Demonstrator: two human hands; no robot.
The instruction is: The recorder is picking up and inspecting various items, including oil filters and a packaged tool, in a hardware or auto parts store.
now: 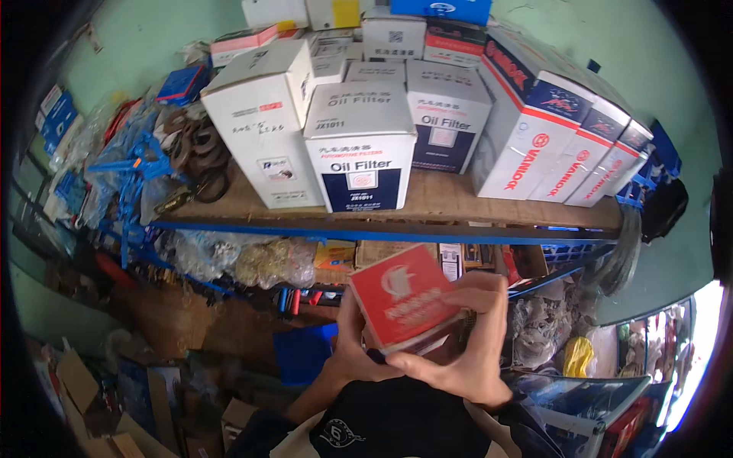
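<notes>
— What is being held?

— A small red box (403, 296) with a pale emblem on its top face, tilted so that face looks up at the camera. It sits low in the middle of the view, in front of the shelf and below its blue edge.

— How are the hands on it?

— Both are closed on it. The right hand (466, 343) wraps the right side and underside, fingers curled over the far top edge. The left hand (353, 347) grips the left side from below, mostly hidden behind the box, thumb up along the left edge.

— And right behind it?

— A lower shelf level crammed with clear plastic bags (237, 259) of small parts and some tools with red and blue handles (294, 298).

— Above that?

— A wooden shelf (443, 200) with a blue front rail, stacked with cartons. A white box with a dark blue panel (360, 149) stands nearest the front, a plain white carton (263, 118) leans just to its left, and a row of white, red and blue boxes (550, 141) leans at the right.

— At the left end?

— A pile of dark rubber rings (200, 153) beside blue brackets.

— Below?

— Torn cardboard boxes (84, 389) on the floor at lower left.
</notes>
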